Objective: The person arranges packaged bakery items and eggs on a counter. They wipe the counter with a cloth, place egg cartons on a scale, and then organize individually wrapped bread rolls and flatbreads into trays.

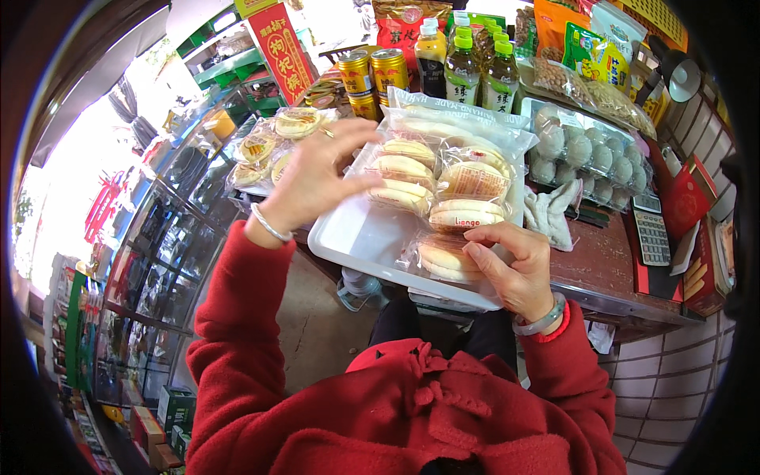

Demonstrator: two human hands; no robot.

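Observation:
A white plastic tray (350,228) lies before me, tilted, bearing two columns of round pale cakes in clear wrappers. At its front right sits a wrapped cake (451,258); the thumb and forefinger of my right hand (516,264) pinch its wrapper at the upper right edge. Just behind it is another wrapped cake (466,215) with red print. My left hand (320,172), blurred, hovers over the tray's left side with fingers spread and nothing in them. Its fingertips are nearest to the left column of wrapped cakes (401,169). A large printed plastic bag (460,113) covers the tray's far end.
More wrapped cakes (255,151) lie left of the tray. Drink cans (390,70) and green-capped bottles (463,68) stand behind. Rightward are an egg carton (588,151), a white cloth (552,214) and a calculator (651,228) on the wooden counter (599,252). A glass display case (160,237) stands left.

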